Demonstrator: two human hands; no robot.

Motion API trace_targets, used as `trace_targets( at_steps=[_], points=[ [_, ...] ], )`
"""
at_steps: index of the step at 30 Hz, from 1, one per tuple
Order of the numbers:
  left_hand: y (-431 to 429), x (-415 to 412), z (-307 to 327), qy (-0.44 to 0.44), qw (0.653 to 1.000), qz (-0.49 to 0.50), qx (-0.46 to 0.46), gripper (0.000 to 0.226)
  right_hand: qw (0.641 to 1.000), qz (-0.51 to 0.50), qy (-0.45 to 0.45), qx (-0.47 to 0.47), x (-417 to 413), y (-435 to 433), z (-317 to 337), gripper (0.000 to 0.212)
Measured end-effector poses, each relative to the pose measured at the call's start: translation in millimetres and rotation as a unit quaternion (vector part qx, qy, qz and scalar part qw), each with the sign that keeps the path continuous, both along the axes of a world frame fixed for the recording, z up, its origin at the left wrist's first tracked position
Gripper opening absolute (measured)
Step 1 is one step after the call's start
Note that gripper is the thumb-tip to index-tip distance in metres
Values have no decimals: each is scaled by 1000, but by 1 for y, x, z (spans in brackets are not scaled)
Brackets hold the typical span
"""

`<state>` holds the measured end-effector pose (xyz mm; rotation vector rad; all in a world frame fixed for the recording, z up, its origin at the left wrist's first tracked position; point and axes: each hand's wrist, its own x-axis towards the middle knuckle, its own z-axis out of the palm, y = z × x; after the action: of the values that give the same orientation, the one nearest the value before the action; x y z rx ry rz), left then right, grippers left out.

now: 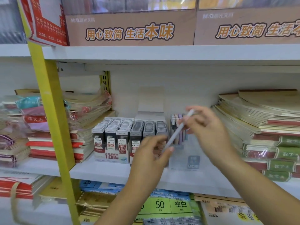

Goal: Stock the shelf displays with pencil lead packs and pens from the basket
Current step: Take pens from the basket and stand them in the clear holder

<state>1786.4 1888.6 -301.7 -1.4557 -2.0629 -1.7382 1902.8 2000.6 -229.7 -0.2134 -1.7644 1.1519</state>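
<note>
Slantwise, a slim pen (176,134) is held between both hands in front of the middle shelf (103,172). Its long axis runs from 7 o'clock to 1 o'clock, with the lower end toward the person and the upper end tipped up and away toward the shelf's back wall. The barrel looks pale grey-lilac, and the upper tip is whiter; motion blur hides any print or clip.

The left hand (151,153) pinches the lower end, thumb pressed against it and fingers curled. The right hand (211,129) holds the upper part with its fingers curled around the barrel. The two hands are close together but not touching, linked only by the pen.

Directly behind the pen, at 12 o'clock from the left hand, a clear pen display (183,159) holds other pastel pens upright. At 9 o'clock from it sit two trays of pencil lead packs (112,135), light-capped on the left and grey-capped on the right, standing in tight rows. Stacked notebooks (259,120) lie at 3 o'clock from the hands.
</note>
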Motion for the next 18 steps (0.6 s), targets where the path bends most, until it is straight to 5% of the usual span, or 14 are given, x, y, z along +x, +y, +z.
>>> trace_targets(
  at_steps=[2,5,9,18],
  points=[
    [0,-9,5,185,974,130,25,44,993,-74,78,58,9,12,12,24],
    [7,-21,11,317,933,156,-72,77,978,-128,8,167,4,25,16,25],
    [18,-33,6,344,908,156,-180,97,950,-130,-128,252,-14,31,0,20],
    [20,-34,1,360,905,178,-139,90,937,-131,-169,277,-27,43,-15,28]
  ],
)
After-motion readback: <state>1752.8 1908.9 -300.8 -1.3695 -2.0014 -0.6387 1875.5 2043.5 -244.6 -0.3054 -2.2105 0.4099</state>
